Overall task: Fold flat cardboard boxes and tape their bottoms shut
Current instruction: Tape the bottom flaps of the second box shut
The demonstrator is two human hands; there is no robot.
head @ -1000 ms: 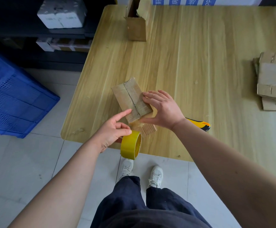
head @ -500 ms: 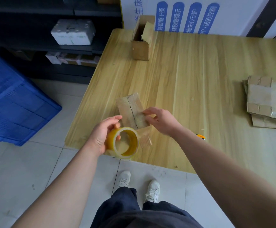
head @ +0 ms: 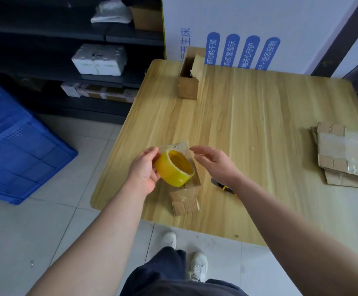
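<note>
Gripping the yellow tape roll, the left hand hovers over the small brown cardboard box at the near edge of the wooden surface; the right hand is open, empty; unheld, the box may skid when tape pulls.

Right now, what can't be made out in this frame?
Head view:
- Small cardboard box: bottom seam covered by the tape roll and left hand.
- Utility knife: mostly behind the right arm.
- Flat cardboard stack: cut off by the right edge.
- Whether the right hand pinches a tape end: too faint.
</note>
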